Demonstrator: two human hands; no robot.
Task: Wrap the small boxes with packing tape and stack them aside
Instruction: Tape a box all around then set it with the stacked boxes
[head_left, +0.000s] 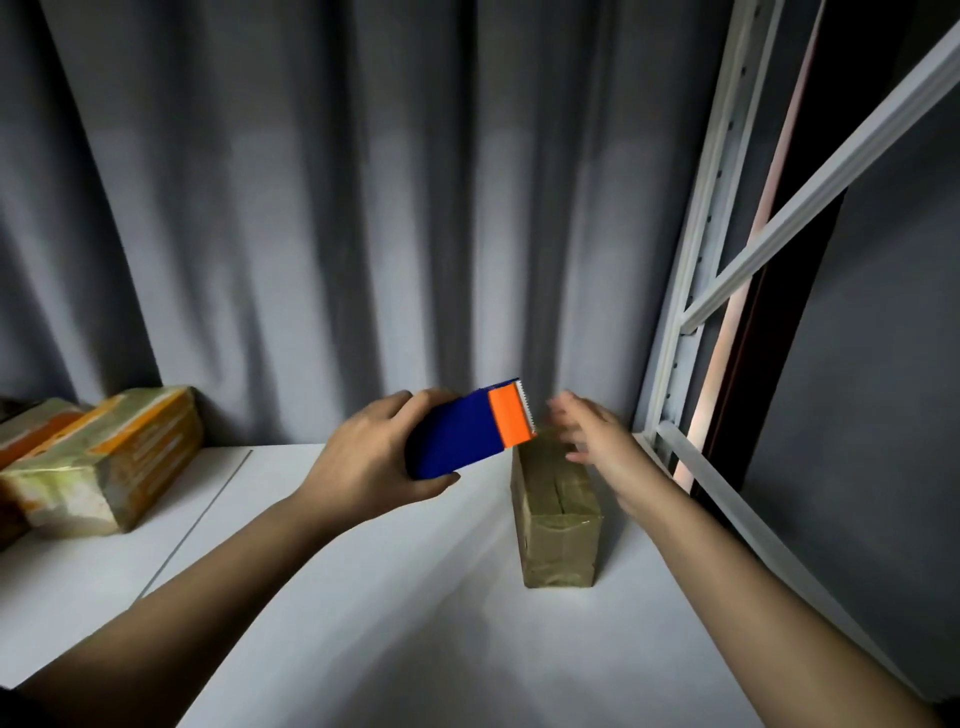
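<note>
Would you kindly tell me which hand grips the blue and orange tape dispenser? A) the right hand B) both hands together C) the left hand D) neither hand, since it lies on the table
C: the left hand is curled round the blue body of the tape dispenser, holding it off the table above the far end of the taped box, while the right hand hovers open beside it.

Dim, right-side light, blurred right hand (587, 434)

One tape dispenser (467, 434), one wrapped box (558, 525), two stacked boxes (104, 467), two hands (363, 457)
</note>
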